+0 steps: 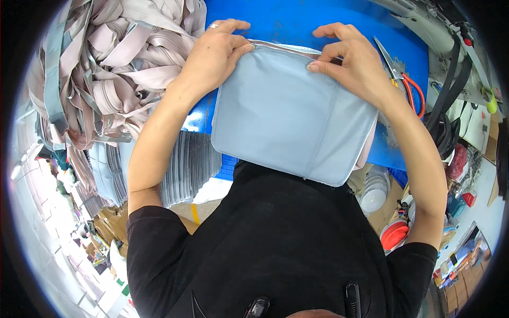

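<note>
A flat grey-blue fabric panel [286,111] with rounded corners lies over the front of the blue table, its near edge hanging toward my body. Pinkish fabric shows beneath it at the right side and along the far edge. My left hand [220,50] pinches the panel's far left corner between thumb and fingers; a ring is on one finger. At the far right corner, my right hand [347,61] grips the edge, thumb on top and index finger raised. A pair of scissors [397,74] with orange-red handles rests just right of that hand.
Pink and grey zipper strips [122,58] are heaped at the left. Below them stand stacks of grey fabric panels [188,167]. The blue table [286,21] extends behind my hands. A sewing machine [424,26] is at the far right, with black straps [450,79] hanging beside it.
</note>
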